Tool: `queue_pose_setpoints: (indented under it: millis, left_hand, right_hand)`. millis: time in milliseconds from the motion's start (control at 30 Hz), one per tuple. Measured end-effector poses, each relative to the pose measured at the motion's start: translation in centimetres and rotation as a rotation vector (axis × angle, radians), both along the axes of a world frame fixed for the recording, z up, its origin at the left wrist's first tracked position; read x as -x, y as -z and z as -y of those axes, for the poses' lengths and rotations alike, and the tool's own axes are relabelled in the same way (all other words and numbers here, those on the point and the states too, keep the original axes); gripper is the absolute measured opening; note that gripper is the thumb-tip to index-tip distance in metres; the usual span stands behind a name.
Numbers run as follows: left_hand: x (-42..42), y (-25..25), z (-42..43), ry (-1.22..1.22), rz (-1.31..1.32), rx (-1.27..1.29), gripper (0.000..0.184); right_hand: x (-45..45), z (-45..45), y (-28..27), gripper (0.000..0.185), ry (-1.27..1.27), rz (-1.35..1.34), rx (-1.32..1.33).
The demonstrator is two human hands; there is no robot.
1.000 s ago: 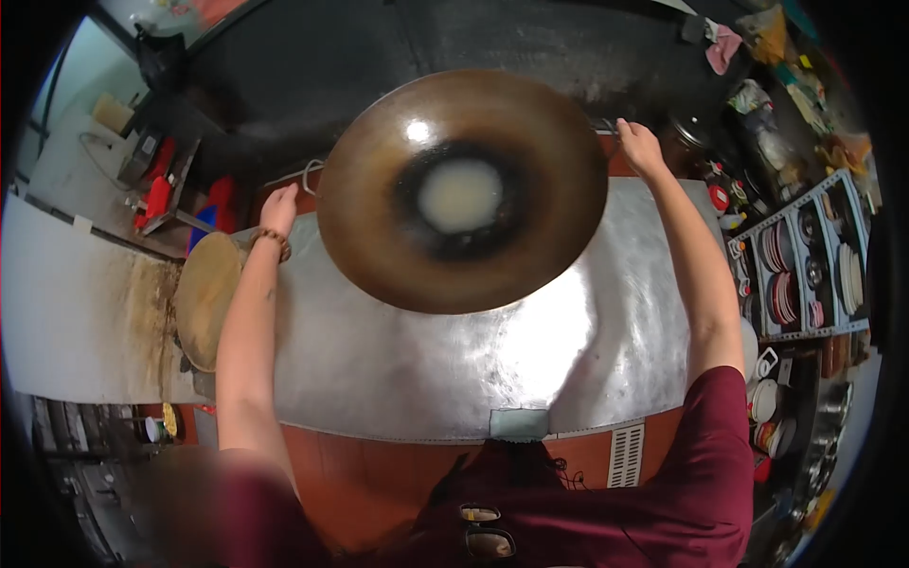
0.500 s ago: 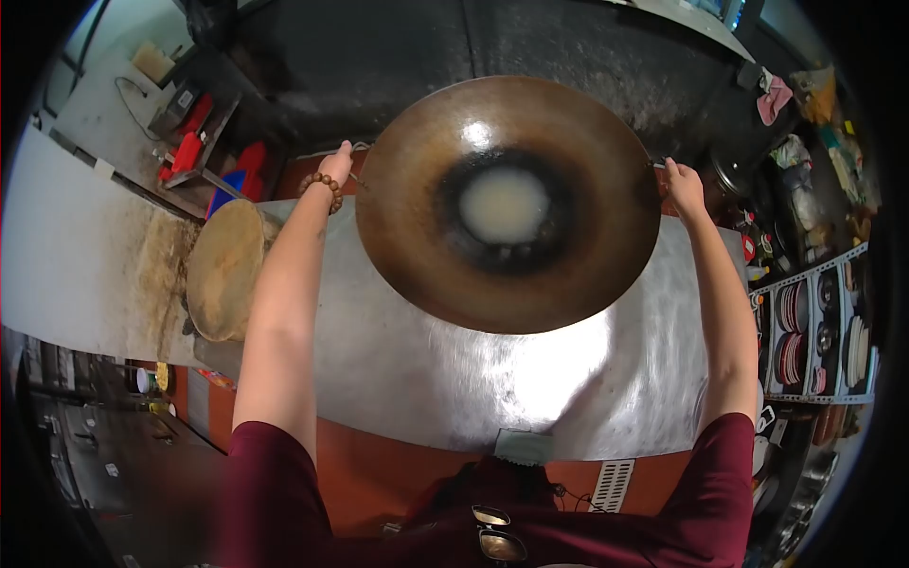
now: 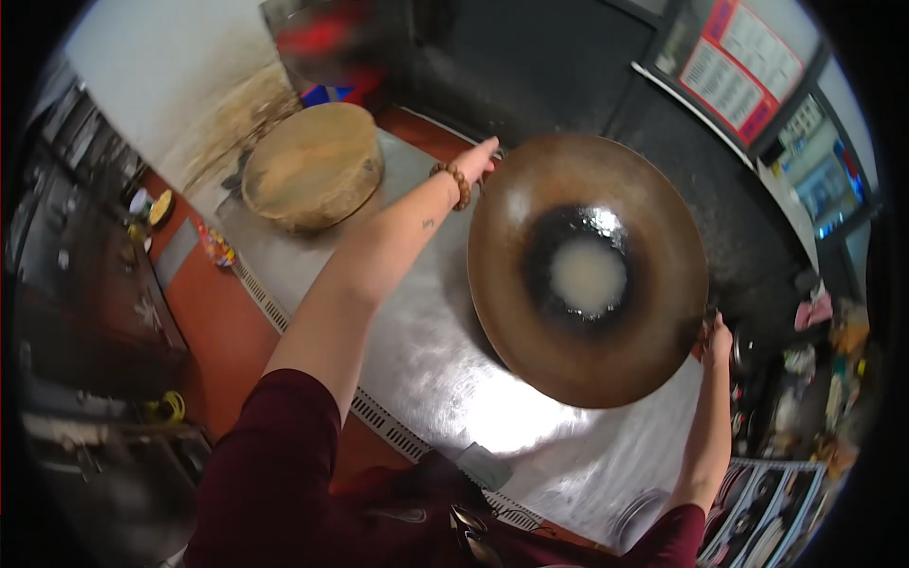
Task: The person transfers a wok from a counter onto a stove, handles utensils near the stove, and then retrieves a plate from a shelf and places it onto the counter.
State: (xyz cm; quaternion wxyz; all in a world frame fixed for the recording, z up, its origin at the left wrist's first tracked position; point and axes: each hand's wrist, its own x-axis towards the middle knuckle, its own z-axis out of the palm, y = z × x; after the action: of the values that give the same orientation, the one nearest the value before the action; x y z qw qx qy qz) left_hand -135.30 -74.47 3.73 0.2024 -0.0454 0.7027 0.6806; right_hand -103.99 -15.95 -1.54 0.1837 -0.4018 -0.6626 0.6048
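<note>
A large brown wok with a blackened centre hangs over the steel table, between my two hands. Cloudy whitish liquid lies in its bottom. My left hand, with a beaded bracelet at the wrist, is closed on the handle at the wok's upper left. At the lower right rim, my right hand grips the other handle. Both handles are mostly hidden by my fingers.
A round wooden block stands on the table's far left part. A folded greenish cloth lies at the near edge. Dark panels rise behind the wok. Racks of dishes are at the lower right, and stoves at the left.
The view has turned left, bringing the wooden block nearer the middle. The wok now appears further right and tilted, with the right hand lower than the left. Both hands keep their hold.
</note>
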Motion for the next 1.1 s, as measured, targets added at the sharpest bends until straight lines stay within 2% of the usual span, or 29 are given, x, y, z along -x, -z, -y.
queue_pose_setpoints:
  millis: [67,167,300,400,500,633,733,767,800,867,1000,1033,1100]
  left_hand:
    - [-3.4,-0.2,4.2,0.014,-0.005,0.019,0.064]
    - [-9.3,-0.3,10.7,-0.079,-0.023,-0.022,0.057]
    - [-17.8,-3.7,19.0,-0.192,-0.139,-0.066,0.045]
    - [-25.5,-6.7,25.5,-0.267,-0.265,-0.184,0.039]
    - [-32.9,-8.1,31.6,-0.482,-0.236,-0.127,0.037]
    - [-46.0,-10.4,38.9,-0.707,-0.312,-0.074,0.034]
    - [-57.0,-9.7,43.4,-0.912,-0.469,-0.136,0.032]
    - [-60.5,-9.1,45.3,-0.893,-0.514,-0.186,0.030]
    - [-64.4,-9.1,46.3,-1.004,-0.515,-0.142,0.030]
    - [-71.9,-10.2,47.6,-1.212,-0.524,-0.049,0.030]
    - [-87.4,-11.6,48.8,-1.383,-0.578,0.097,0.033]
    - [-91.8,-13.1,47.9,-1.386,-0.508,0.050,0.036]
    - [-98.7,-14.3,46.1,-1.548,-0.565,0.156,0.038]
  right_hand:
    - [-0.1,2.1,-3.4,0.035,-0.032,0.036,-0.112]
    - [1.3,4.1,-7.3,0.035,-0.174,-0.075,-0.212]
    - [6.0,8.9,-12.8,0.037,-0.413,-0.142,-0.276]
    - [10.8,14.7,-14.1,0.040,-0.512,-0.221,-0.337]
    - [15.8,21.4,-15.0,0.041,-0.666,-0.261,-0.324]
    - [20.2,35.1,-16.6,0.040,-0.939,-0.309,-0.236]
    - [20.4,48.4,-17.3,0.040,-1.121,-0.330,-0.206]
    - [20.3,53.0,-17.4,0.040,-1.186,-0.342,-0.195]
    - [19.7,57.2,-17.7,0.039,-1.247,-0.355,-0.188]
    - [16.5,66.6,-18.6,0.039,-1.371,-0.351,-0.167]
    - [8.6,84.2,-20.1,0.038,-1.637,-0.337,-0.148]
    - [5.7,88.6,-20.0,0.038,-1.698,-0.354,-0.108]
    - [1.2,97.0,-19.6,0.038,-1.858,-0.400,-0.110]
